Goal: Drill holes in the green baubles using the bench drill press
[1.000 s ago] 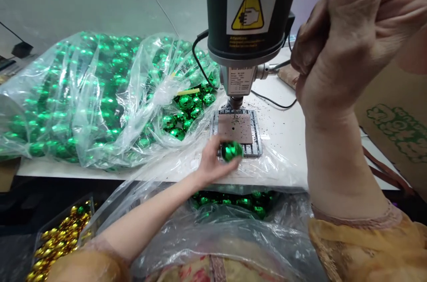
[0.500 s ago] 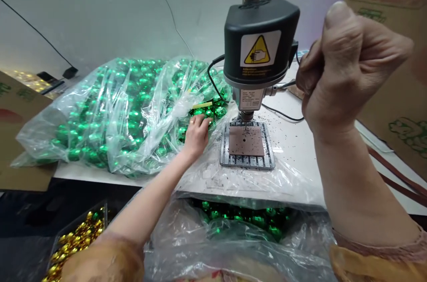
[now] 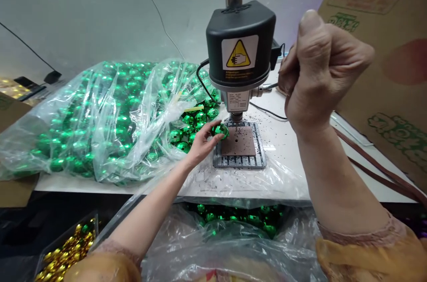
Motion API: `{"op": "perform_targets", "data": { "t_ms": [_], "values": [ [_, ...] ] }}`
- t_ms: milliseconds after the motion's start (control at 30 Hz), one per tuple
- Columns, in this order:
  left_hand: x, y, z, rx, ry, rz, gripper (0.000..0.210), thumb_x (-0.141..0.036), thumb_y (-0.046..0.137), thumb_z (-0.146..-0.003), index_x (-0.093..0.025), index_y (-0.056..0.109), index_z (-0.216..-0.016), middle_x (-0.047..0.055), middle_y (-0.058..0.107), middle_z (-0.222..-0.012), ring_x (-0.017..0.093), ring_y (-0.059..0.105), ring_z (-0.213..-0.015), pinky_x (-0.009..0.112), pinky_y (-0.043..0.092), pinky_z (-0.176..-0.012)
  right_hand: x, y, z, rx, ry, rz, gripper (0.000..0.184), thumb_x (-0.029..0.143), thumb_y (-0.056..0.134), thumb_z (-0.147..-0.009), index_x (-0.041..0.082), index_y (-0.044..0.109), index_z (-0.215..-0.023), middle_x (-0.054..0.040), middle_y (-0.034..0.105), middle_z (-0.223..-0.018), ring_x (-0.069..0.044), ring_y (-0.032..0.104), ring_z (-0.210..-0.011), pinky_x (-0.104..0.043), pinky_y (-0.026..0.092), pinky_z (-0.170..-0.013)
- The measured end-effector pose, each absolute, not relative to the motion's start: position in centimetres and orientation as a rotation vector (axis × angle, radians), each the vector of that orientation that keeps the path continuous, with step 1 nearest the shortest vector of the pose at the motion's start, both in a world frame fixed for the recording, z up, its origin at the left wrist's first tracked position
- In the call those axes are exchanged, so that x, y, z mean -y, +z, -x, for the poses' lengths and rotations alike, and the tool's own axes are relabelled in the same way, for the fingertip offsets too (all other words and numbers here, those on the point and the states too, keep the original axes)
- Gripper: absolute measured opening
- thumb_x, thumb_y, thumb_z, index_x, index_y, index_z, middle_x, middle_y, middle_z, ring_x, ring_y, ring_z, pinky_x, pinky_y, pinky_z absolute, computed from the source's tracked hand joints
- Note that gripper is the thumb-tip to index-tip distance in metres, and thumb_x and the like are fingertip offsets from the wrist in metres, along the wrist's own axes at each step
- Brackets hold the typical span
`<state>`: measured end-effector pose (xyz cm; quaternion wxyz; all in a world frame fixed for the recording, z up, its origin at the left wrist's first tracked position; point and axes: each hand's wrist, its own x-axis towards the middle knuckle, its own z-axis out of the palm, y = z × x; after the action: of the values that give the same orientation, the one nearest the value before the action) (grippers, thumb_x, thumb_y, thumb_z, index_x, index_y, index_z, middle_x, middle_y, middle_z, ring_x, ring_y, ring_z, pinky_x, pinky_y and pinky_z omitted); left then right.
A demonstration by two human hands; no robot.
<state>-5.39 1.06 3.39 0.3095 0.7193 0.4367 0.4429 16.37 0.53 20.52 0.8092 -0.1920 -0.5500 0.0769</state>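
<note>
The person's L hand (image 3: 204,143) grasps one green ball (image 3: 220,130), which is by the L edge of brown board (image 3: 242,146). R hand (image 3: 318,73) is clenched around lever (image 3: 273,86) of drill press (image 3: 240,46), w/ bag of green balls (image 3: 156,119) at L.

The green ball (image 3: 220,130) is glossy, the bag (image 3: 163,117) shiny plastic, the matt pad (image 3: 246,145) possibly wood.

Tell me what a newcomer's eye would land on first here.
Probably the black drill press head near upper center, with its yellow warning sticker. Next, the big clear bag of shiny green balls across the left. Then the left hand, pinching a single ball by the brown board, and the right hand, closed on the lever.
</note>
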Motion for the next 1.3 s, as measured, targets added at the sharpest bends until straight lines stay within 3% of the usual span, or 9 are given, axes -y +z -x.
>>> {"op": "perform_targets", "data": {
  "t_ms": [200, 533, 733, 867, 967, 1133, 1300],
  "values": [
    [-0.8, 1.0, 3.5, -1.055, 1.121, -1.76, 0.048, -0.044, 0.072, -0.088, -0.02, 0.058, -0.127, 0.01, 0.067, -0.119, 0.023, 0.065, -0.108, 0.036, 0.051, -0.095, -0.3, 20.5, -16.3, 1.188, 0.145, 0.485, 0.049, 0.039, 0.059, -0.092, 0.017, 0.047, -0.05, 0.0068, 0.037, -0.045, 0.0, 0.031, -0.041, -0.022, 0.032, -0.047],
    [-1.1, 2.2, 1.7, -1.093, 1.174, -2.274, 0.043, -0.026, 0.076, -0.081, -0.021, 0.061, -0.121, 0.01, 0.064, -0.119, 0.027, 0.061, -0.115, 0.047, 0.049, -0.102, 0.5, 20.6, -16.3, 1.206, 0.231, 0.538, 0.053, 0.053, 0.056, -0.089, 0.017, 0.047, -0.051, 0.0067, 0.036, -0.049, 0.002, 0.037, -0.044, -0.018, 0.039, -0.05],
    [-0.3, 2.0, 1.5, -1.09, 1.076, -2.166, 0.037, -0.035, 0.059, -0.097, -0.022, 0.058, -0.131, 0.013, 0.059, -0.137, 0.026, 0.055, -0.132, 0.044, 0.045, -0.112, 0.6, 20.6, -16.1, 1.175, 0.152, 0.522, 0.049, 0.033, 0.058, -0.094, 0.016, 0.046, -0.049, 0.0075, 0.039, -0.047, 0.001, 0.031, -0.04, -0.021, 0.035, -0.048],
    [-0.3, 1.1, 1.3, -1.095, 1.099, -1.951, 0.047, -0.041, 0.058, -0.097, -0.023, 0.048, -0.14, 0.012, 0.061, -0.137, 0.025, 0.058, -0.128, 0.043, 0.046, -0.11, 0.7, 20.6, -16.0, 1.179, 0.169, 0.545, 0.047, 0.021, 0.053, -0.096, 0.016, 0.046, -0.049, 0.008, 0.039, -0.046, 0.002, 0.03, -0.039, -0.02, 0.034, -0.049],
    [-0.6, 0.5, 0.8, -1.064, 1.169, -1.811, 0.057, -0.044, 0.07, -0.089, -0.022, 0.047, -0.137, 0.012, 0.063, -0.131, 0.025, 0.062, -0.122, 0.042, 0.05, -0.106, 0.7, 20.5, -16.0, 1.176, 0.15, 0.532, 0.049, 0.031, 0.057, -0.094, 0.016, 0.045, -0.049, 0.0072, 0.04, -0.046, 0.001, 0.029, -0.04, -0.021, 0.034, -0.049],
    [-0.3, 0.6, 0.0, -1.121, 1.139, -1.77, 0.054, -0.047, 0.077, -0.083, -0.02, 0.055, -0.124, 0.01, 0.068, -0.117, 0.025, 0.067, -0.109, 0.041, 0.054, -0.098, 0.4, 20.4, -16.2, 1.203, 0.179, 0.594, 0.055, 0.056, 0.054, -0.091, 0.018, 0.044, -0.051, 0.0051, 0.041, -0.049, -0.002, 0.034, -0.044, -0.023, 0.04, -0.052],
    [0.1, 0.9, 0.0, -1.113, 1.148, -1.765, 0.054, -0.048, 0.077, -0.083, -0.019, 0.057, -0.123, 0.011, 0.069, -0.117, 0.024, 0.067, -0.107, 0.04, 0.055, -0.096, 0.5, 20.3, -16.1, 1.184, 0.142, 0.505, 0.053, 0.047, 0.06, -0.09, 0.018, 0.044, -0.049, 0.0067, 0.038, -0.044, -0.001, 0.03, -0.039, -0.023, 0.034, -0.046]
  ]
}}
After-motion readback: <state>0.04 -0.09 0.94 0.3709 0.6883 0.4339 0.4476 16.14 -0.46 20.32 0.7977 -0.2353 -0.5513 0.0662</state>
